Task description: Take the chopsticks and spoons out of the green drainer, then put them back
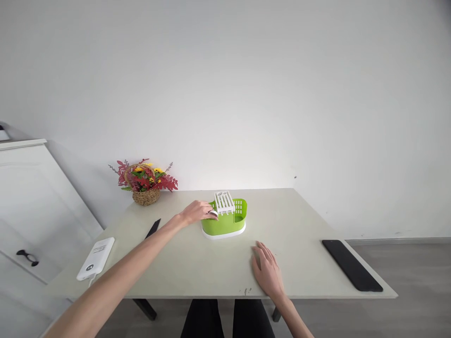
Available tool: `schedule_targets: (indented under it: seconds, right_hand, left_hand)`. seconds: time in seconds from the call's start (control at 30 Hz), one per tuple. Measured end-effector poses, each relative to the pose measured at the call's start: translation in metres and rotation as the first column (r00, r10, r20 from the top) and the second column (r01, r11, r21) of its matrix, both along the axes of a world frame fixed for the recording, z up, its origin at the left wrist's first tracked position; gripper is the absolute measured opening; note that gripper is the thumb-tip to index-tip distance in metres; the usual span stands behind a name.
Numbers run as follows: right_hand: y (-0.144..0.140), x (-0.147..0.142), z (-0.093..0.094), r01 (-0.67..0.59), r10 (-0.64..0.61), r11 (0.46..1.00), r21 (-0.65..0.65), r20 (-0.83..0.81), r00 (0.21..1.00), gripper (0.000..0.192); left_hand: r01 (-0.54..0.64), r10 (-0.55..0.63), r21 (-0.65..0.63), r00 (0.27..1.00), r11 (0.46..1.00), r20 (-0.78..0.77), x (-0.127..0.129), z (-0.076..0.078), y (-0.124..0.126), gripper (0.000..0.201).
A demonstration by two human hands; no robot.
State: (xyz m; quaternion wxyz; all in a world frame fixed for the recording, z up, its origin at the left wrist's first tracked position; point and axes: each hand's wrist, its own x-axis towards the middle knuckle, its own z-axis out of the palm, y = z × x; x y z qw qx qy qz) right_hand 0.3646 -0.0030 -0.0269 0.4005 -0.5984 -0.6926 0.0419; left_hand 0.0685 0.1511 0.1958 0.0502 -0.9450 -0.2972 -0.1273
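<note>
A green plastic utensil holder (220, 227) with a white base and a white slotted rack (224, 202) on top stands upright mid-table. At its left end is my left hand (198, 212), its fingers closed round a small white rounded piece (213, 213). Most of that piece is hidden, so its kind does not show. My right hand (268, 271) lies palm down on the tabletop, fingers stretched out, in front and to the right of the holder, holding nothing.
A wicker basket (146, 197) of artificial flowers stands at the back left. Partly behind my left forearm lies a black blade-shaped thing (153, 228). A white power bank (96, 259) with a cable is at the left edge, a black phone-like slab (351, 265) at the right.
</note>
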Motion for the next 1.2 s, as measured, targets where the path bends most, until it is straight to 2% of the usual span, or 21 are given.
schedule_targets:
  seconds: [0.23,0.5,0.8,1.03,1.2]
  right_hand:
    - [0.0,0.001,0.0,-0.002,0.002,1.0,-0.01,-0.007,1.0,0.039]
    - [-0.001,0.001,0.002,-0.007,0.007,1.0,-0.012,-0.012,1.0,0.039]
    - [-0.002,0.002,0.003,-0.008,0.008,0.999,-0.031,-0.005,1.0,0.039]
    - [-0.004,0.004,0.003,-0.016,0.016,0.999,-0.032,-0.006,1.0,0.039]
    - [-0.004,0.003,0.001,-0.023,0.022,1.0,-0.016,-0.018,1.0,0.038]
  left_hand:
    - [-0.069,0.071,-0.02,0.989,0.997,0.133,-0.002,0.025,0.0,0.062]
    - [-0.262,0.227,0.082,0.927,0.962,0.299,-0.004,0.052,0.013,0.064]
    - [-0.47,0.392,0.104,0.823,0.877,0.41,0.008,0.053,0.036,0.056]
    - [-0.499,0.451,0.052,0.818,0.865,0.356,0.021,0.056,0.039,0.057]
    - [-0.56,0.517,0.037,0.787,0.828,0.337,0.023,0.059,0.041,0.056]
